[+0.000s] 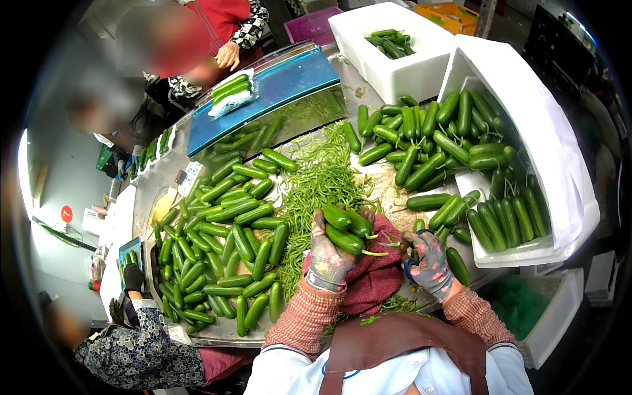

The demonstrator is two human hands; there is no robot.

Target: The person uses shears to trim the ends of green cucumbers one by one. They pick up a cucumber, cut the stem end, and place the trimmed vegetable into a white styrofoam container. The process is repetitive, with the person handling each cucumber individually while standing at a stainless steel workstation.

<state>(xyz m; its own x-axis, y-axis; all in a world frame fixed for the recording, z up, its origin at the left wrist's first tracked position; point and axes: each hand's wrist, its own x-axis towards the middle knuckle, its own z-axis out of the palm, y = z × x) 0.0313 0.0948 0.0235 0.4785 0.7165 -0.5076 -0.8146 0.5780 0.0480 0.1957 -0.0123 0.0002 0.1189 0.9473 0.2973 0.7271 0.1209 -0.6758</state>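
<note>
My left hand (330,259), in a stained knit glove, holds several small cucumbers (344,238), their stem ends pointing right. Close by on the right, my right hand (430,261) grips scissors (408,269) with blue handles, the blades pointing left at the stems. A dark red towel (371,284) lies beneath and between the hands. Cut stems (318,190) form a green heap on the metal table just beyond. Loose cucumbers (237,207) cover the table at left, while a pile with long stems (419,128) spills from a tipped white foam box (575,163) at right.
Another foam box (390,81) with cucumbers stands at the back. A raised blue-topped stand (276,94) bears a wrapped cucumber pack (232,94). Co-workers are across the table and at left, one with a black-gloved hand (133,279). A white bin (555,316) stands low at right.
</note>
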